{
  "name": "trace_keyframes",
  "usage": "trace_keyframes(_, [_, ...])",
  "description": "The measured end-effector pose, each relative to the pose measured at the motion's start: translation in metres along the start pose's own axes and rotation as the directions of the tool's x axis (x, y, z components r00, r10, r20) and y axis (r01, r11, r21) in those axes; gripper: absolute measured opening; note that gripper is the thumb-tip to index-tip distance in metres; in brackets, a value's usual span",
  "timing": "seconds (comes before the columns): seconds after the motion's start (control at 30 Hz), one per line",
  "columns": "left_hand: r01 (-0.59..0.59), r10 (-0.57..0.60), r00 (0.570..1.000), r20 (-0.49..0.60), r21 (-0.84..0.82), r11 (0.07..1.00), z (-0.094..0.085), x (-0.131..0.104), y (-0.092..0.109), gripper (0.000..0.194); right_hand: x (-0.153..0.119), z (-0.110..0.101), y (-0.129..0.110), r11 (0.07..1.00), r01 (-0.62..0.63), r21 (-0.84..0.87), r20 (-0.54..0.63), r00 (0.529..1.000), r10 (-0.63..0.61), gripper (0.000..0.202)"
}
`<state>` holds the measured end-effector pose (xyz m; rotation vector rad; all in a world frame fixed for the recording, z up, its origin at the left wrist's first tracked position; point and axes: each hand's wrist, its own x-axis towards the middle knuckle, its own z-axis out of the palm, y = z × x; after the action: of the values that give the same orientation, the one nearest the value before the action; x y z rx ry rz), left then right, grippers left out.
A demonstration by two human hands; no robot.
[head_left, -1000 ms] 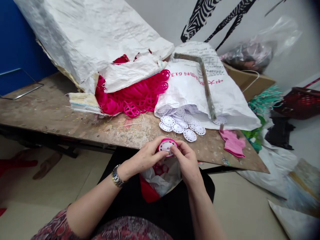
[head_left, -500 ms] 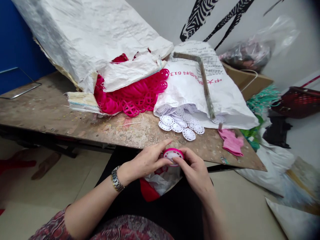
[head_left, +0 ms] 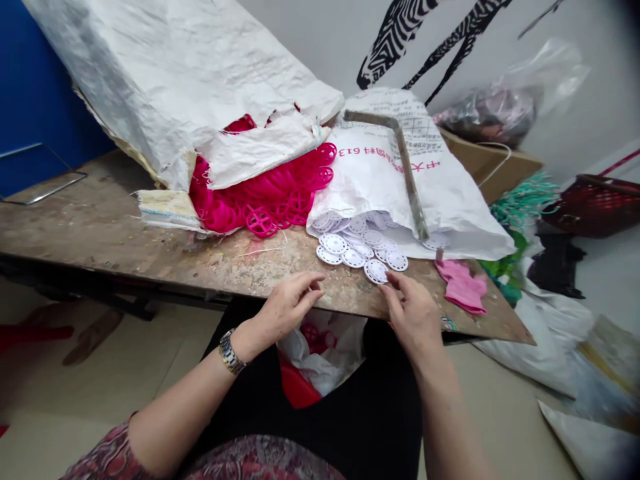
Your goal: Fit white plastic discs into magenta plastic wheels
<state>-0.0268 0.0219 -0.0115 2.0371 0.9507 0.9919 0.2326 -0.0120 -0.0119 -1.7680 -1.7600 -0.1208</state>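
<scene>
Right hand [head_left: 414,312]: open, fingers spread flat, held low over the table edge; the first finger tip touches, or nearly touches, the nearest white disc [head_left: 376,271]. It holds nothing.
Left hand [head_left: 286,308]: loosely curled, fingers bent in, thumb near the fingertips. It holds nothing that shows. It rests at the near table edge, at 9 o'clock from the right hand.
White discs [head_left: 358,248]: small, round, flat plastic, with little holes around the rim. They spill from the mouth of the white sack, at 12 o'clock from the hands.
White sack [head_left: 380,180]: woven plastic, crinkly, red letters on it, lying on its side.
Pink rings [head_left: 273,200]: bright pink plastic wheels with a cross in the middle, piled at 11 o'clock under a big torn sack [head_left: 175,87].
Table [head_left: 100,227]: rough, worn brown board with specks and scratches.
Lap bag [head_left: 320,350]: thin white plastic, holding a few pink pieces, at 6 o'clock below the hands.
Pink cloth [head_left: 463,287]: soft, folded, at 3 o'clock from the right hand.
</scene>
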Motion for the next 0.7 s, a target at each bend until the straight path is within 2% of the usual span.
trace_keyframes(0.07, [0.008, -0.008, 1.000, -0.016, 0.008, 1.000, -0.002, 0.002, 0.000, 0.023, 0.012, 0.008, 0.008, 0.992, 0.033, -0.124, 0.006, 0.999, -0.032, 0.038])
trace_keyframes(0.23, [0.033, -0.032, 0.999, -0.035, 0.029, 0.999, -0.007, 0.004, 0.000, 0.023, 0.027, 0.026, 0.014, 0.925, 0.049, -0.377, 0.087, 0.996, -0.017, 0.041])
trace_keyframes(0.43, [0.082, -0.082, 0.997, 0.002, -0.014, 0.997, -0.002, 0.005, -0.002, 0.021, 0.030, 0.028, 0.020, 0.914, 0.088, -0.397, 0.057, 0.996, -0.071, 0.032])
trace_keyframes(0.53, [0.183, -0.175, 0.982, 0.068, -0.149, 0.972, 0.003, 0.009, 0.000, 0.026, 0.028, 0.020, 0.022, 0.931, 0.111, -0.349, -0.002, 0.993, -0.119, 0.032])
trace_keyframes(0.6, [0.302, -0.261, 0.951, 0.166, -0.316, 0.899, 0.007, 0.012, 0.004, 0.033, 0.025, 0.013, 0.017, 0.950, 0.147, -0.277, -0.056, 0.984, -0.168, 0.032])
trace_keyframes(0.7, [0.469, -0.348, 0.883, 0.314, -0.581, 0.665, 0.012, 0.017, 0.013, 0.046, 0.016, 0.005, -0.003, 0.957, 0.259, -0.132, -0.082, 0.959, -0.271, 0.033])
